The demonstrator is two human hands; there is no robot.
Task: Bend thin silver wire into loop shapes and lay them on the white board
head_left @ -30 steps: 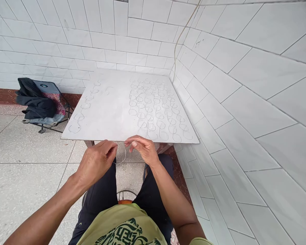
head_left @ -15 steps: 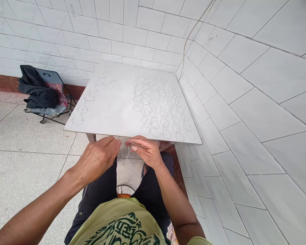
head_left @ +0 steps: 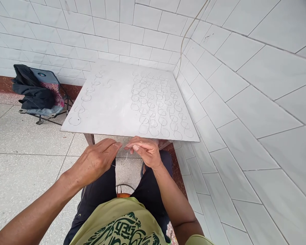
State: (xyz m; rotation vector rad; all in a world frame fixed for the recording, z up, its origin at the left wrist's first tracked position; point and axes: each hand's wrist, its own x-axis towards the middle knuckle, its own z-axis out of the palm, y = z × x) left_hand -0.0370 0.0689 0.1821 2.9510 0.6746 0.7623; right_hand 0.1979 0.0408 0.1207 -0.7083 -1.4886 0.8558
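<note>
A thin pale strand (head_left: 126, 159), wire or thread, hangs in a curve below and between my hands, over the gap between my knees. My left hand (head_left: 98, 157) is closed, its thumb and fingers pinched at one end of the strand. Facing it, my right hand (head_left: 148, 152) has its thumb drawn in against bent fingers, with the strand at its fingertips. Both hands are in front of the near edge of a white tabletop (head_left: 112, 115). Rows of thin dark curled loops (head_left: 163, 112) cover its right side, and a few more loops (head_left: 80, 109) run down its left side.
A tiled wall (head_left: 234, 112) borders the table on the right, and another stands behind it. A cord (head_left: 183, 42) hangs down the corner. To the left stands a folding chair (head_left: 49, 109) with a dark cloth (head_left: 33, 90) on it. Something orange (head_left: 123, 195) shows between my legs.
My right thumb has closed in toward its fingers, and less of the strand shows along that hand. My left hand has hardly moved. The whole view has shifted slightly.
</note>
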